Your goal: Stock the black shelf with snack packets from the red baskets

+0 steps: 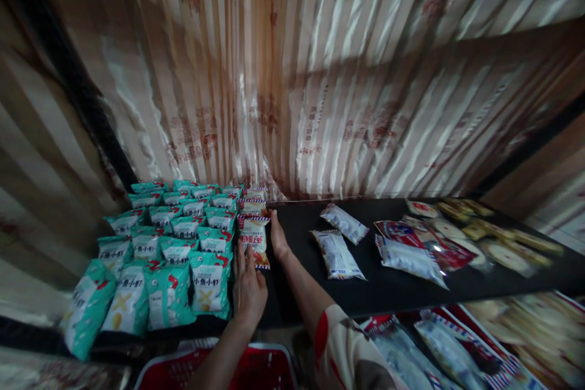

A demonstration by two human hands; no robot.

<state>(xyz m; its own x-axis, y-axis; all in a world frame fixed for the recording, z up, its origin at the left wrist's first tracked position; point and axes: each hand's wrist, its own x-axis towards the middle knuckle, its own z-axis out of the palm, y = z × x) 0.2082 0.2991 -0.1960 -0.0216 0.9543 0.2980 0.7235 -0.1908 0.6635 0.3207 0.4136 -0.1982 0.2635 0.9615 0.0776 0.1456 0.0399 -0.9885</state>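
My left hand (pixel 250 285) rests with straight fingers between the teal snack bags and the front of a row of red-and-cream snack bags (pixel 254 234). On the right side of that row, my right hand (pixel 278 236) stands flat on edge, its fingers stretched out along the bags. Both palms face the row, and neither set of fingers is wrapped round a bag. The teal snack bags (pixel 210 283) stand in several rows at the left of the black shelf (pixel 292 298). Part of the front red-and-cream bag is hidden behind my left fingers.
Loose white-backed snack bags (pixel 338 255) lie right of my right hand. Further right are red packets (pixel 406 233) and flat packs of yellowish food (pixel 503 256). Below the shelf's front edge sit a red basket (pixel 269 353) and more packets (pixel 457 347). Striped sheeting (pixel 292 73) hangs behind.
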